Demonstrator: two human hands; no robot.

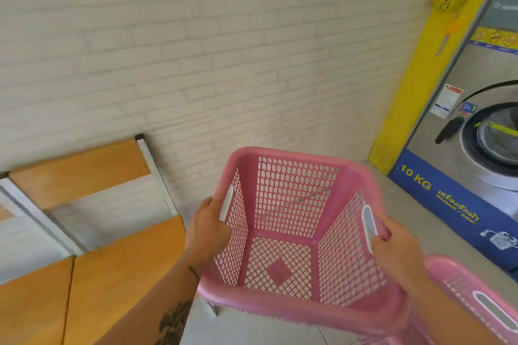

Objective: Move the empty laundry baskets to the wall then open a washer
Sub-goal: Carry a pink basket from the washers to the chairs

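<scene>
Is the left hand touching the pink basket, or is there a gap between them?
Touching. The head view shows the left hand wrapped over the rim of the pink basket at its white handle slot.

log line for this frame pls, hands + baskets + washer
left hand: gripping pink basket handle | right hand: gripping opposite handle | basket: empty, facing brick wall | second basket: lower right | washer: door closed
</scene>
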